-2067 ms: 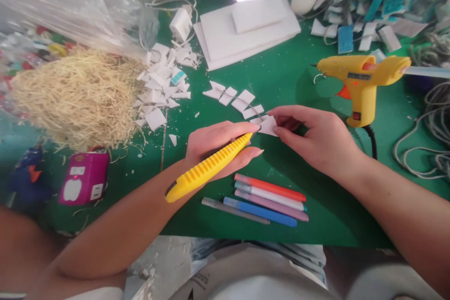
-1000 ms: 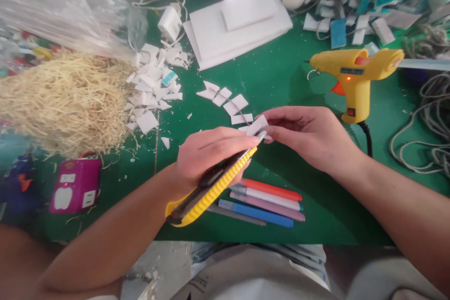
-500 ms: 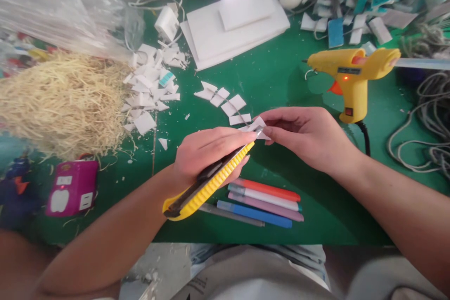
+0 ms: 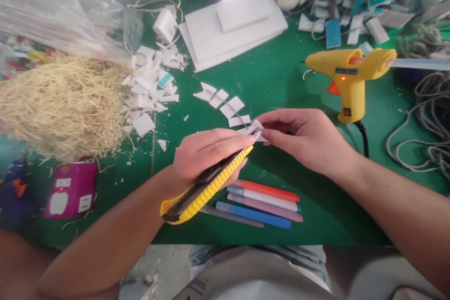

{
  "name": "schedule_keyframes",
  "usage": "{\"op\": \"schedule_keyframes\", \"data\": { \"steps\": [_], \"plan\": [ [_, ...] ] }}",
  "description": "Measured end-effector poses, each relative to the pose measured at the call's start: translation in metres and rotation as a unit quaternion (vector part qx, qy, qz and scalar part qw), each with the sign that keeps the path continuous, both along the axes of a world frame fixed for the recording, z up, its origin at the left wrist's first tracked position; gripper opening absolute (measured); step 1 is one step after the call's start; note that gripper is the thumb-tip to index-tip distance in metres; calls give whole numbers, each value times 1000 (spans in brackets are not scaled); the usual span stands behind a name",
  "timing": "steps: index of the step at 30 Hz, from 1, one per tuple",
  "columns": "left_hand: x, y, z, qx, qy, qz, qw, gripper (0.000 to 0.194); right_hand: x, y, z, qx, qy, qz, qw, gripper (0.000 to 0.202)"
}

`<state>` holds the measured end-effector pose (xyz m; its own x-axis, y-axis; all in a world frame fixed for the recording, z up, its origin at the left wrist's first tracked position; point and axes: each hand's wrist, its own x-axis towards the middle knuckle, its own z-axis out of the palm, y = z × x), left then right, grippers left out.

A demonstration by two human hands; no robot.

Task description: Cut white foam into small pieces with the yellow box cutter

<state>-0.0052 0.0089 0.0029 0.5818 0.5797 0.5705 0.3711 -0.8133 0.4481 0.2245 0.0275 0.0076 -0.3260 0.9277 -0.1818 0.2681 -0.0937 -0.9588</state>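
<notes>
My left hand [image 4: 207, 154] is closed around a yellow and black utility knife [image 4: 211, 185]. The knife's blade end meets a small white foam piece [image 4: 255, 126] near my left fingertips. My right hand [image 4: 302, 136] pinches that piece from the right between thumb and fingers. A thin grey cord [image 4: 240, 116] runs from the piece through several white cut pieces [image 4: 232, 107] lying beyond on the green table. Just how the blade touches the foam is hard to make out.
A yellow glue gun [image 4: 351, 75] with a lit red light stands at right, near grey cord [image 4: 418, 126]. Markers [image 4: 260, 213] lie before me. White boards [image 4: 235, 28], white scraps [image 4: 144, 89], straw shreds [image 4: 63, 103] and a purple box [image 4: 72, 190] surround the hands.
Both hands stay at the foam piece, with the knife still in the left one. The whole view has shifted slightly; the knife's tilt has changed a little at most.
</notes>
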Motion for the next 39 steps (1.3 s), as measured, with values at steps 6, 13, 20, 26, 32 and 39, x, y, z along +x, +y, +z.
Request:
{"op": "schedule_keyframes", "data": {
  "steps": [6,13,20,26,32,39],
  "plan": [
    [0,0,1,-13,15,-11,1000,39,1,0,1,11,-16,6,1000,21],
    [-7,-2,-1,-14,45,-12,999,34,1,0,1,29,-33,15,999,20],
    [-13,0,5,19,116,-27,993,30,1,0,2,35,-33,22,999,15],
    [-14,-1,4,13,124,-33,992,32,0,0,3,30,-33,20,999,14],
    [-14,-1,4,7,114,-37,993,32,0,-1,3,28,-40,21,999,14],
    [-11,-1,3,19,102,-30,994,28,0,0,2,33,-37,18,999,13]
  ]
}}
